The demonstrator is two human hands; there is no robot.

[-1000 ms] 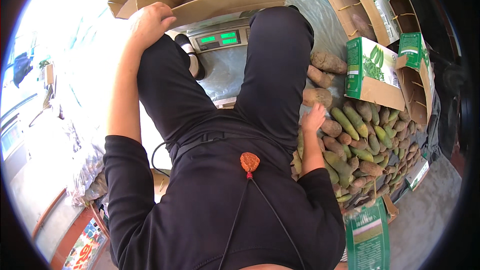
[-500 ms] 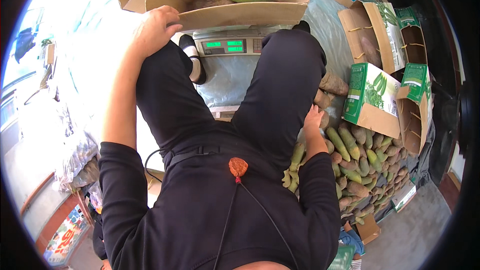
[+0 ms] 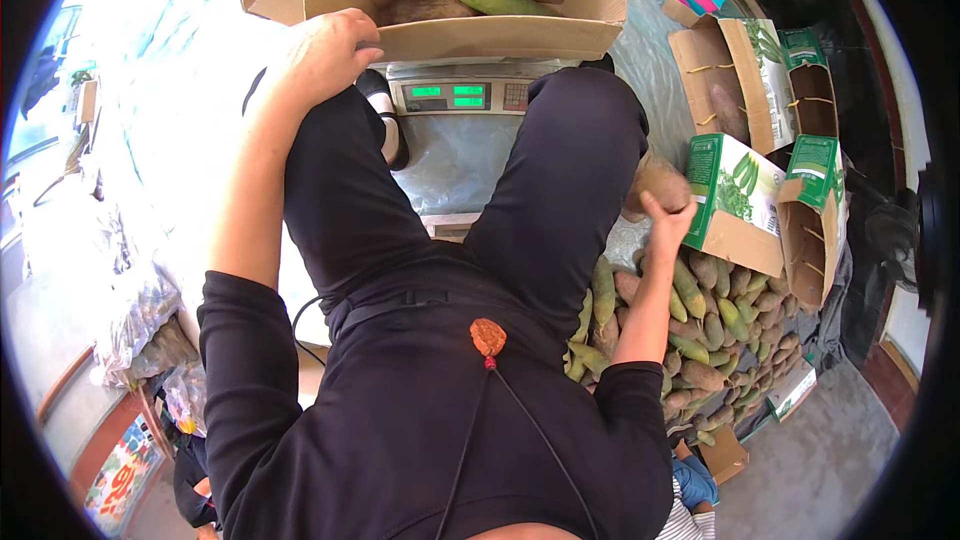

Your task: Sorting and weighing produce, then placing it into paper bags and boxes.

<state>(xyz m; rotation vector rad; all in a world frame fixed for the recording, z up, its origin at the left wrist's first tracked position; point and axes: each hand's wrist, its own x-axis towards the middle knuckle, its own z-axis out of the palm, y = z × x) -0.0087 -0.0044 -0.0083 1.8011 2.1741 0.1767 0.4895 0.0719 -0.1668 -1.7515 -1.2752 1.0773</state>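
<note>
Beside the person's right leg (image 3: 570, 145) spread a heap of green and brown roots (image 3: 713, 332); farther ahead, an open carton (image 3: 480, 40) stood over a scale (image 3: 455, 96). The left hand (image 3: 330, 52) lay loosely curled at the carton's near rim, any grip unclear. The right hand (image 3: 670, 224), partly open, seemingly gripped one end of a brown root (image 3: 658, 183) just beside that leg; such a one-ended hold might let it slip.

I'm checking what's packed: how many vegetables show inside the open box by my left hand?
2: a brown one on the left and a green one to its right, both inside the open box by your left hand. More may be hidden behind its near wall.
</note>
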